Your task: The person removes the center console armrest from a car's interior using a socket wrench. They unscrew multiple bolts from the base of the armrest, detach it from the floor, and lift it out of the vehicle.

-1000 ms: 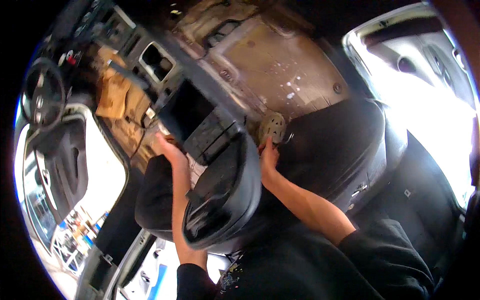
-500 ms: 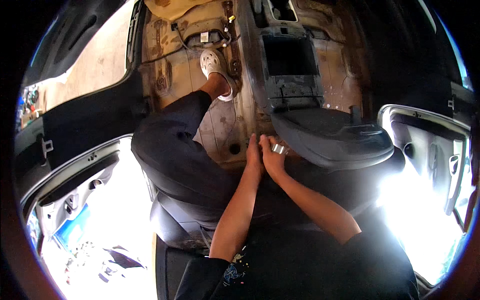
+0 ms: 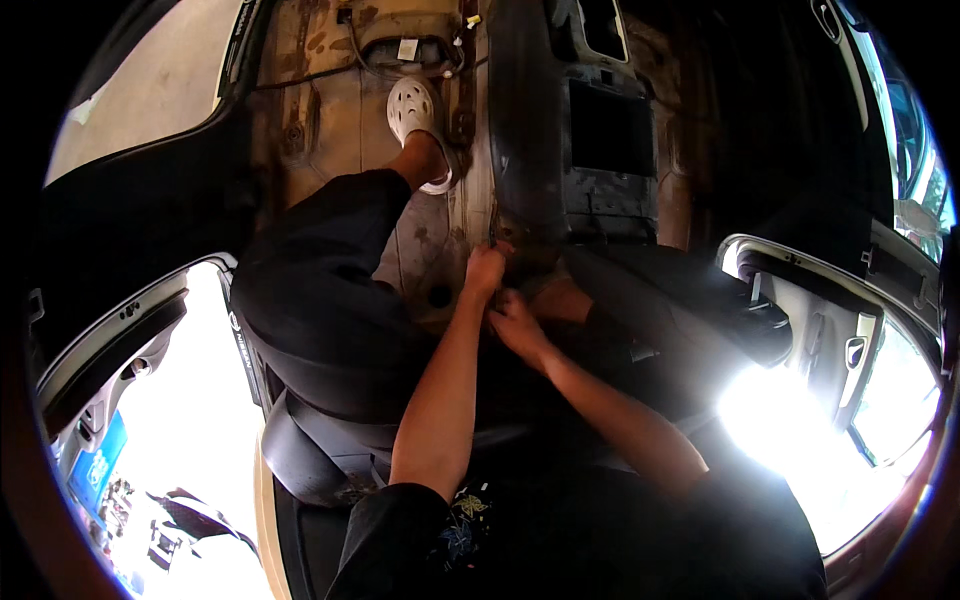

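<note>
My left hand [image 3: 485, 270] is closed low beside the black centre console [image 3: 528, 170], over the stained bare floor [image 3: 425, 235]. A thin dark strand, perhaps a cable, runs up from its fingertips along the console's foot. Just below and to the right, my right hand [image 3: 515, 320] has its fingers curled together. What either hand grips is too small and dark to make out. Bare skin of my other leg [image 3: 562, 300] shows beside the right hand. A small silvery patch [image 3: 643, 351] lies on the dark surface to the right.
I sit inside a stripped car. My foot in a pale clog [image 3: 413, 108] rests on the bare floor near a wire loop and yellow connector [image 3: 473, 20]. Dark seat-like padding [image 3: 690, 290] lies at right. Door openings on both sides glare brightly; an open door [image 3: 850, 350] stands right.
Both hands have gone from lying side by side with fingers extended to curled, the left now farther forward. The silvery piece at my right hand has left it. The view has shifted slightly.
</note>
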The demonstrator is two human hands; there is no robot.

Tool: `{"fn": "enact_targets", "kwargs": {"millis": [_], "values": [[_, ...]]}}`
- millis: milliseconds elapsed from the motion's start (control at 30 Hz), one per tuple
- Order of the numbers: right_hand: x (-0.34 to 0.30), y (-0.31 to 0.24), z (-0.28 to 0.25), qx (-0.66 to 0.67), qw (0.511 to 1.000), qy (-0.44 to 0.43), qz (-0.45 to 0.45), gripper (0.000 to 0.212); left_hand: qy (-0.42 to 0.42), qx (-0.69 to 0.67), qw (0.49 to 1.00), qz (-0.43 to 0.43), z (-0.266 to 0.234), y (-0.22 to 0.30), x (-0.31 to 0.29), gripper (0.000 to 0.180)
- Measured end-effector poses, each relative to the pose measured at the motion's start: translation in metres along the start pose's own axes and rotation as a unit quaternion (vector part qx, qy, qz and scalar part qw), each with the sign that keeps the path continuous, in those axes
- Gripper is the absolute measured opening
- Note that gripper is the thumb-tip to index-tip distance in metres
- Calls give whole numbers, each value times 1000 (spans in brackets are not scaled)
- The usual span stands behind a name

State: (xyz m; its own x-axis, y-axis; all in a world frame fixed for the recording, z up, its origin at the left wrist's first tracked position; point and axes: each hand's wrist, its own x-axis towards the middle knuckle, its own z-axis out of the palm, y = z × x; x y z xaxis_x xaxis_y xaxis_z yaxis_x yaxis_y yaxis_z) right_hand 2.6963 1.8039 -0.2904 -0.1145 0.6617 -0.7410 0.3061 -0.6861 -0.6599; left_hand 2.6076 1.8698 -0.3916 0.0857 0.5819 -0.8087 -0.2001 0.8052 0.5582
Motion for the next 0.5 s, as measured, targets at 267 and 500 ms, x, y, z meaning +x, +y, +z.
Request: {"fn": "enact_targets", "kwargs": {"millis": [267,500], "values": [[43,14,35,222,958,21,181,24,-46,370,926,66,-34,-45,49,54],[55,8,50,-30,980,195,-4,24,-38,456,888,46,-39,-6,36,49]]}}
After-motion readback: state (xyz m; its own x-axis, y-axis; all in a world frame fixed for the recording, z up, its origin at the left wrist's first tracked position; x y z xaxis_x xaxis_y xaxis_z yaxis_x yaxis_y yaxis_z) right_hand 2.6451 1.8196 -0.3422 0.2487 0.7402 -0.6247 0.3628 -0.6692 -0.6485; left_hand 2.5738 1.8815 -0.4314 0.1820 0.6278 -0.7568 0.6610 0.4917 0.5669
